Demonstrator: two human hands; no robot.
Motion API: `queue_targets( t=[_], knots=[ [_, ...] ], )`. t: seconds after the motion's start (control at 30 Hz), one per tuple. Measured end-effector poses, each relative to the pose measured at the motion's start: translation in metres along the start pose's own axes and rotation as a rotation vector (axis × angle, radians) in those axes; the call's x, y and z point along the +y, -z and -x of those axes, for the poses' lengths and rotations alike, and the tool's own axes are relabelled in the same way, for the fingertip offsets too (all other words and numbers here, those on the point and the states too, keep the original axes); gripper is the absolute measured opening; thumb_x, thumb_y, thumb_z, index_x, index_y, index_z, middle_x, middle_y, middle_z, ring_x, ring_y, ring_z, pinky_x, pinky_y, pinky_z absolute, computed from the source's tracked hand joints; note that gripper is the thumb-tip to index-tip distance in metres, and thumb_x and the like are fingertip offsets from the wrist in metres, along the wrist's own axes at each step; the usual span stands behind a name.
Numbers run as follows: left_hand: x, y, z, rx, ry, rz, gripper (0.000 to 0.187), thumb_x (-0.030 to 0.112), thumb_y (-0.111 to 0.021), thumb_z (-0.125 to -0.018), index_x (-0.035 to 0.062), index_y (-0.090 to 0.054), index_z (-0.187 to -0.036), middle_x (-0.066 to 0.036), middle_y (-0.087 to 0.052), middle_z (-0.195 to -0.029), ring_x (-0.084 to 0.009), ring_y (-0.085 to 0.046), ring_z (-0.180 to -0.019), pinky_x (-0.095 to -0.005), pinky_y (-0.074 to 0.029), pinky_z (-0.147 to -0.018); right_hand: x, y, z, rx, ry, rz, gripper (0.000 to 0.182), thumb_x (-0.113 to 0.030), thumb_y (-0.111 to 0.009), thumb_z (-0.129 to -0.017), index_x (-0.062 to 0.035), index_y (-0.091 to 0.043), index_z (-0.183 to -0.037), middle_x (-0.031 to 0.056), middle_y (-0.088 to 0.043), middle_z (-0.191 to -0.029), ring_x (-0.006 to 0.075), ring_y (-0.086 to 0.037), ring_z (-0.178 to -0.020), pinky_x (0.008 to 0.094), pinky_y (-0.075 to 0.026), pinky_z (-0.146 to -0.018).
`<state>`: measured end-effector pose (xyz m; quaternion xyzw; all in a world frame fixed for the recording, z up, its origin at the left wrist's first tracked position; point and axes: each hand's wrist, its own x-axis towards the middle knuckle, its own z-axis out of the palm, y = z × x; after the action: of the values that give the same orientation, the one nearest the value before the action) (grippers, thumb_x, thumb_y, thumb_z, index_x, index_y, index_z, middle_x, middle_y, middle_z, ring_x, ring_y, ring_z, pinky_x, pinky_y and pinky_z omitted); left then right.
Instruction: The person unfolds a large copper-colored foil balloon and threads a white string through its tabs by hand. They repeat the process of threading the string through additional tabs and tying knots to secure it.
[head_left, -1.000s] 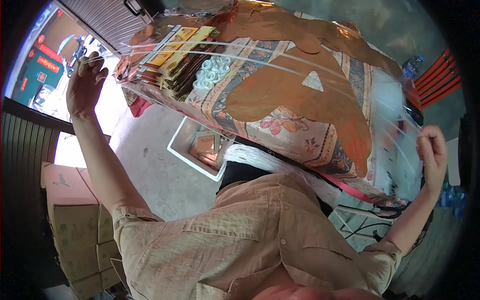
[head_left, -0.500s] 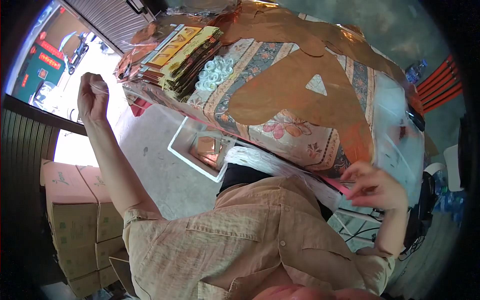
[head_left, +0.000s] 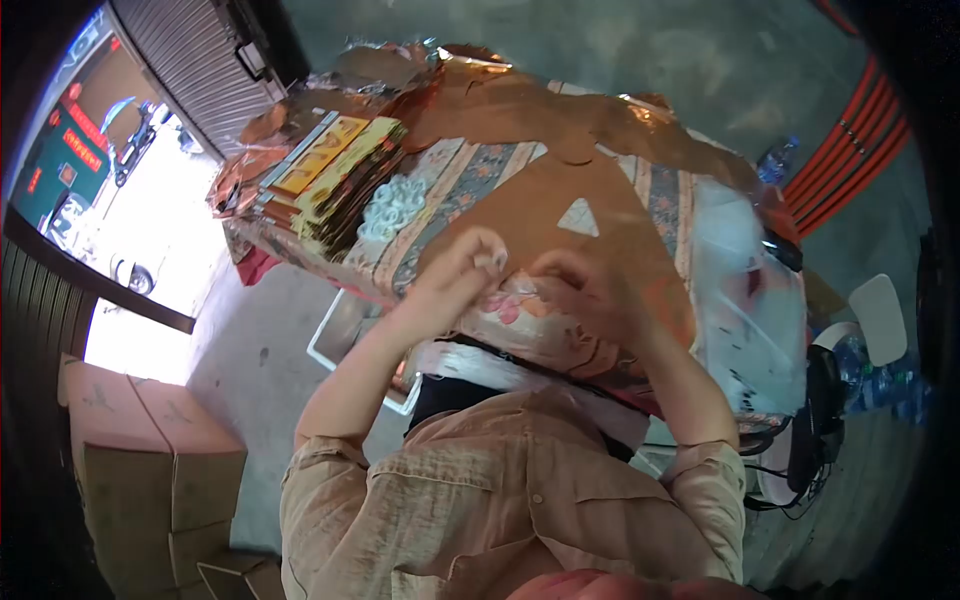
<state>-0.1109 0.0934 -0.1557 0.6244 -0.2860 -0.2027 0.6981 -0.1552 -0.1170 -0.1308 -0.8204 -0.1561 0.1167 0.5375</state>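
My left hand [head_left: 462, 272] is raised over the near edge of the table, its fingers curled together; what they hold, if anything, is too small to make out. Close beside it, my right hand [head_left: 588, 290] is smeared by motion, its fingers bent. Below both hands lies a flowered tablecloth [head_left: 520, 325] with a large brown sheet [head_left: 530, 205] on it. The sheet has a small triangular opening. A heap of white rings [head_left: 392, 208] sits to the left, next to a stack of printed yellow packets [head_left: 345, 180].
Clear plastic [head_left: 750, 320] covers the table's right side. An open white box [head_left: 345, 335] stands below the left edge. Cardboard boxes [head_left: 125, 470] are at lower left, orange-red chairs [head_left: 850, 150] at upper right, and water bottles [head_left: 880, 380] at far right.
My left hand has come in from the far left and my right hand from the lower right; they are now close together over the table. The view has shifted slightly.
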Motion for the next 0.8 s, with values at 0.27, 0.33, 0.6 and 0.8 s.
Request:
queue_targets(
  t=[0.27,0.33,0.6,0.8],
  knots=[
    [-0.007,-0.038,0.0,-0.101,-0.117,-0.474,0.019,0.007,-0.044,-0.082,0.0052,-0.039,-0.101,-0.009,-0.051,-0.078,-0.0192,-0.052,-0.074,-0.0317,-0.041,-0.065,-0.001,0.009,0.005,-0.126,-0.08,-0.154,0.018,-0.019,-0.049,-0.088,-0.005,-0.053,-0.077,-0.0016,-0.053,-0.065,0.0044,-0.051,-0.058,0.0197,-0.041,-0.052],
    [-0.006,-0.042,0.004,-0.112,-0.106,-0.543,0.019,0.007,-0.044,-0.082,0.0043,-0.039,-0.101,-0.007,-0.049,-0.077,-0.0155,-0.049,-0.073,-0.0296,-0.04,-0.065,0.013,0.007,0.007,-0.138,-0.048,-0.174,0.022,-0.024,-0.054,-0.086,-0.0049,-0.055,-0.073,-0.0007,-0.054,-0.06,0.0047,-0.05,-0.053,0.0209,-0.039,-0.047],
    [-0.001,-0.046,0.009,-0.241,-0.002,-0.58,0.024,0.009,-0.047,-0.08,0.0058,-0.038,-0.102,-0.012,-0.048,-0.071,-0.0278,-0.053,-0.071,-0.0364,-0.041,-0.063,0.035,0.002,0.027,-0.221,-0.078,-0.206,0.015,-0.014,-0.055,-0.084,-0.0019,-0.056,-0.076,0.0002,-0.055,-0.065,0.0057,-0.052,-0.059,0.0194,-0.042,-0.051],
    [0.006,-0.035,0.002,-0.323,-0.013,-0.546,0.02,0.005,-0.045,-0.082,0.0051,-0.04,-0.102,-0.01,-0.047,-0.07,-0.0194,-0.048,-0.065,-0.0319,-0.039,-0.061,0.041,-0.009,0.029,-0.15,0.011,-0.201,0.012,-0.011,-0.053,-0.08,-0.0019,-0.058,-0.076,0.0024,-0.058,-0.064,0.0057,-0.052,-0.054,0.0216,-0.041,-0.047]
  ],
)
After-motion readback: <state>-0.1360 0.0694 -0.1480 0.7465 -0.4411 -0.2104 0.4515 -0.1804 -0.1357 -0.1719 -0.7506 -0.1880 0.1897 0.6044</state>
